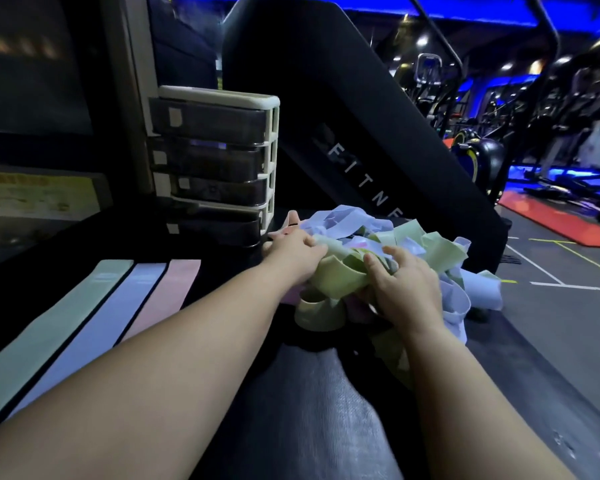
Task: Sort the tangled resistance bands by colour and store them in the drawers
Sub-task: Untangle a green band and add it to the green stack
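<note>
Tangled bands (378,237): green, lilac and pink, heaped on the dark surface (291,393) just right of the drawer unit (219,161). My left grip (297,252) and right grip (404,282) both have fingers curled on a green band (336,277), its loop lying between them at the heap's near edge. I judge a slow outward pull, easing neighbouring loops apart, frees it cleanest.

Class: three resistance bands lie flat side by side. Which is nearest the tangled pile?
The flat pink band, rightmost of the three; the flat lavender band lies in the middle, the flat pale green band farthest from the tangled pile.
</note>
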Available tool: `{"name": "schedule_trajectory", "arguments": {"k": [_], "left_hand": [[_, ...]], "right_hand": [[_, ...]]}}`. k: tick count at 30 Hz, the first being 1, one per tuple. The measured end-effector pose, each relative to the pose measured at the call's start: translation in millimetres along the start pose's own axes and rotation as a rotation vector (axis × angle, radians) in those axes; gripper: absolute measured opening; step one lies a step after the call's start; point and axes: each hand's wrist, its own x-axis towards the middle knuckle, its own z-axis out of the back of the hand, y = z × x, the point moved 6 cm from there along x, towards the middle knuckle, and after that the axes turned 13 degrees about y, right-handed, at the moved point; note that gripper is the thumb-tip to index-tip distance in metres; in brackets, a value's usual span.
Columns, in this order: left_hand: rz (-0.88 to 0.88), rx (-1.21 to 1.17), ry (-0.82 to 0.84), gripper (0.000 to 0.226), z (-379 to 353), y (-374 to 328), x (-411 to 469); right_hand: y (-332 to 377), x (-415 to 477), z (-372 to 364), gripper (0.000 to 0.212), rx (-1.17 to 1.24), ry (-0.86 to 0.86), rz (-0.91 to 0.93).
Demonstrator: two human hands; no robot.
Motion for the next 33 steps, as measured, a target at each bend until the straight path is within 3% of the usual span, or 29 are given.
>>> {"name": "schedule_trajectory", "arguments": {"k": [1,5,7,9,12,15,21,25,29,31,33], "left_hand": [[-0.023,-0.031,-0.011,0.021,0.3,-0.3,0.5],[-0.135,-0.224,-0.080,0.029,9.6,-11.7,-4.5],[-0.178,-0.199,-0.072,0.017,12.1,-18.5,-5.7],[-0.186,-0.140,-0.037,0.011,12.3,-20.9,-5.1],[-0.125,-0.048,0.014,0.018,10.6,-17.1,-6.6],[-0.140,-0.067,-0.013,0.006,12.6,-12.6,-5.8],[-0.270,-0.180,-0.007,0.015,23.2,-32.4,-12.6],[-0.386,-0.180,0.079,0.004,25.2,-58.2,-28.6],[-0.447,-0.182,0.150,0.002,21.7,-72.4,-39.4],[-0.435,-0.178,0.145,0.002,20.4,-69.9,-41.2],[-0.408,-0.154,0.131,0.004,19.1,-62.0,-40.9]], "right_hand": [[0.5,-0.4,2.1,0.049,0.028,-0.017,0.006],[4.7,-6.6,15.1,0.025,0.180,-0.109,0.078],[3.5,-7.7,20.4,0.018,0.267,-0.134,0.100],[1.4,-6.2,21.8,0.028,0.260,-0.105,0.069],[-4.0,-4.6,20.3,0.051,0.204,0.002,-0.034],[-4.6,-5.1,19.8,0.052,0.226,0.036,-0.036],[12.7,-5.3,18.6,0.046,0.094,-0.039,0.157],[36.0,-14.7,12.5,0.081,0.147,0.070,0.396],[42.2,-19.8,2.3,0.115,0.122,0.203,0.494],[38.4,-19.3,3.7,0.103,0.185,0.194,0.481],[32.3,-16.6,7.6,0.062,0.252,0.123,0.450]]}}
